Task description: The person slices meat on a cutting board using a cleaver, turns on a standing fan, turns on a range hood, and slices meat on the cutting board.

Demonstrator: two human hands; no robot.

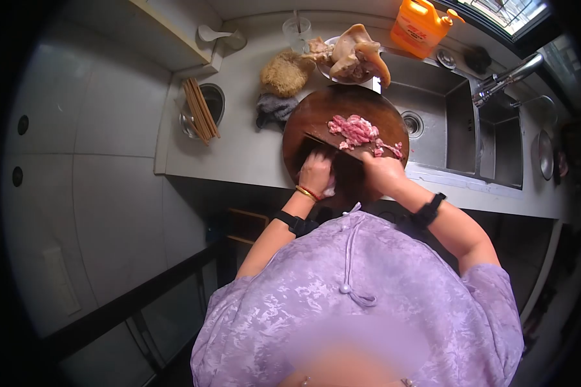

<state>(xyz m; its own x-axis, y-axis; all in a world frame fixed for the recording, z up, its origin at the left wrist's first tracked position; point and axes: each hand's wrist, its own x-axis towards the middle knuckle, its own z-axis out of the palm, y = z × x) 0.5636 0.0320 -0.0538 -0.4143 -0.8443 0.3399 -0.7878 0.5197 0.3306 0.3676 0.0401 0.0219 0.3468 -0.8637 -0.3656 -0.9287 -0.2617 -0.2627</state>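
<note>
Altogether two hands [384,173] — one knife [345,158], one round board [316,111]

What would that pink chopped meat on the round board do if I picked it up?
The chopped meat would probably flop, since it looks raw. It may feel slippery, with pale, fatty-looking bits showing. It would likely fall apart, being a heap of small pieces.

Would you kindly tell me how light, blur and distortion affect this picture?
Head view: wide-angle distortion, with black corners; head view: glare at the window and sheen on the sink; head view: shadow between the left hand and right hand hides detail on the cutting board; head view: the shirt blurs near bottom centre.
</note>
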